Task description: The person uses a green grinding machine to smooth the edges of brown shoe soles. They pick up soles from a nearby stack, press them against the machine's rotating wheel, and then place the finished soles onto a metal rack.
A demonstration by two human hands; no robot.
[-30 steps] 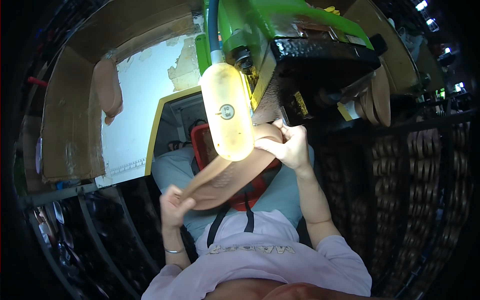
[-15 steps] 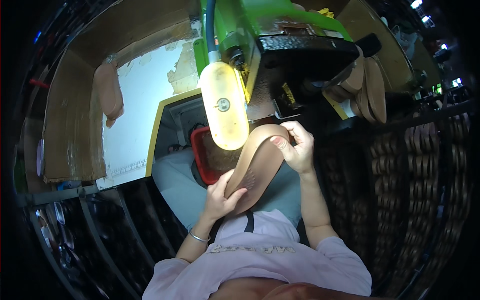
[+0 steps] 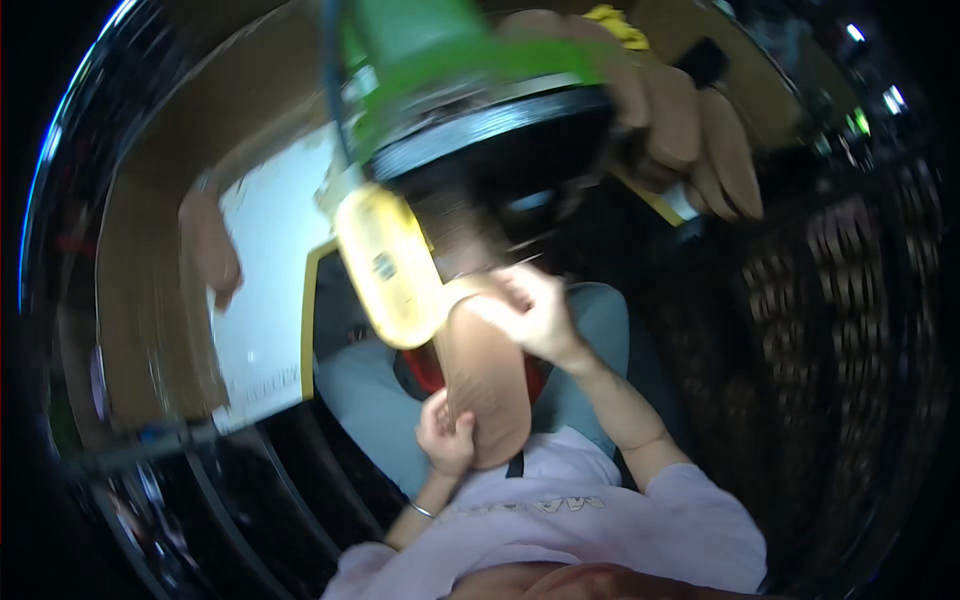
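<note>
A tan shoe sole (image 3: 487, 385) is held over my lap, its broad face turned up toward me. My left hand (image 3: 445, 440) is closed on its lower left edge, thumb lying on the face. At the upper end my right hand (image 3: 540, 312) grips the sole, its fingers blurred by motion. Just left of the sole's top hangs a glowing yellow lamp (image 3: 388, 265). Beyond the hands stands a green machine (image 3: 430, 60) with a dark underside, also smeared.
Several tan soles (image 3: 725, 150) are stacked at the far right. Another sole (image 3: 208, 240) rests on the white tabletop (image 3: 265, 300), beside cardboard walls (image 3: 150, 290). A red bin (image 3: 422, 370) shows partly between my knees. Racks of footwear (image 3: 790, 320) stand at right.
The sole has turned more upright and flatter toward me, and its top has moved left with my right hand. The view has shifted, so lamp and machine appear further left.
</note>
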